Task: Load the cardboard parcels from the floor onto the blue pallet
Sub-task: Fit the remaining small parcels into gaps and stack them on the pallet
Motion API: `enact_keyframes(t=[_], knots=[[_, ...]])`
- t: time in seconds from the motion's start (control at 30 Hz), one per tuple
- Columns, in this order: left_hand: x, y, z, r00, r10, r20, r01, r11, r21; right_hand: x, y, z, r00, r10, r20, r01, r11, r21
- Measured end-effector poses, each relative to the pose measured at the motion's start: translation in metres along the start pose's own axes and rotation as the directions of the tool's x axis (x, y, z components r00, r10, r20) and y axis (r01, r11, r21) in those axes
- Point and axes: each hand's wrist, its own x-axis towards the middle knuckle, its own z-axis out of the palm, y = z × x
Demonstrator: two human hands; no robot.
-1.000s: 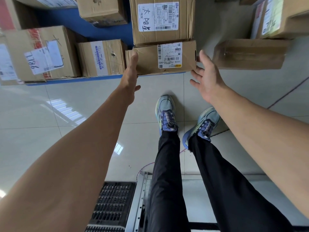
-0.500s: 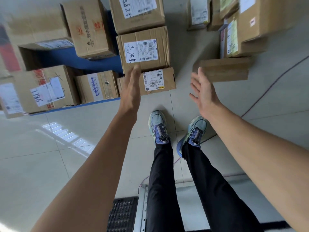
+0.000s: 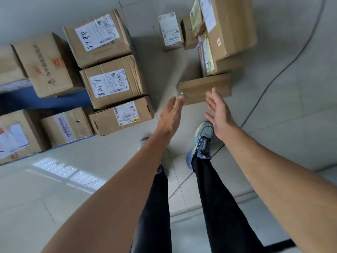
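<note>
Both arms outstretched; left hand point(image 3: 170, 116) and right hand point(image 3: 219, 111) empty, fingers straight, palms facing inward.

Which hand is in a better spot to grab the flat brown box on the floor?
Probably the right. The open right hand lines up with the middle of the near edge of the flat brown box. The left hand, also open, sits off its left corner.

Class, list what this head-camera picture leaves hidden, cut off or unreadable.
Blue pallet: head view, mostly covered by parcels.
Left shoe: head view, behind the left forearm.
Small parcel label: head view, print too small, blurred.
Large parcel: head view, cut by top edge.
</note>
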Motion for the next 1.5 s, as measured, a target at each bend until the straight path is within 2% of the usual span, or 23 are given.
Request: enact_keyframes(t=[0.07, 0.3, 0.4, 0.63, 0.8, 0.9, 1.17, 1.5], knots=[[0.020, -0.006, 0.013, 0.997, -0.069, 0.020, 0.069, 0.998, 0.003, 0.019, 0.001, -0.019, 0.999, 0.025, -0.026, -0.025, 1.000, 0.005], [0.091, -0.023, 0.047, 0.974, -0.221, -0.046, 0.222, 0.975, 0.015, 0.086, 0.002, -0.070, 0.995, 0.065, -0.071, -0.066, 0.998, -0.020], [0.115, -0.023, 0.057, 0.958, -0.278, -0.074, 0.276, 0.961, -0.032, 0.108, -0.001, -0.081, 0.991, 0.093, -0.095, -0.098, 0.994, -0.049], [0.160, -0.026, 0.074, 0.928, -0.349, -0.129, 0.332, 0.933, -0.142, 0.153, -0.007, -0.092, 0.986, 0.084, -0.145, -0.097, 0.991, -0.087], [0.164, -0.028, 0.076, 0.922, -0.373, -0.107, 0.340, 0.910, -0.237, 0.163, -0.003, -0.096, 0.980, 0.132, -0.150, -0.149, 0.983, -0.107], [0.153, -0.029, 0.070, 0.898, -0.421, -0.128, 0.372, 0.882, -0.291, 0.153, -0.001, -0.099, 0.973, 0.136, -0.186, -0.160, 0.980, -0.119], [0.089, -0.010, 0.045, 0.890, -0.442, -0.113, 0.380, 0.855, -0.353, 0.095, -0.007, -0.096, 0.954, 0.182, -0.238, -0.207, 0.975, -0.081], [0.011, 0.036, 0.010, 0.932, -0.336, -0.133, 0.280, 0.904, -0.324, -0.011, -0.021, -0.072, 0.948, 0.003, -0.317, 0.003, 1.000, 0.017]])
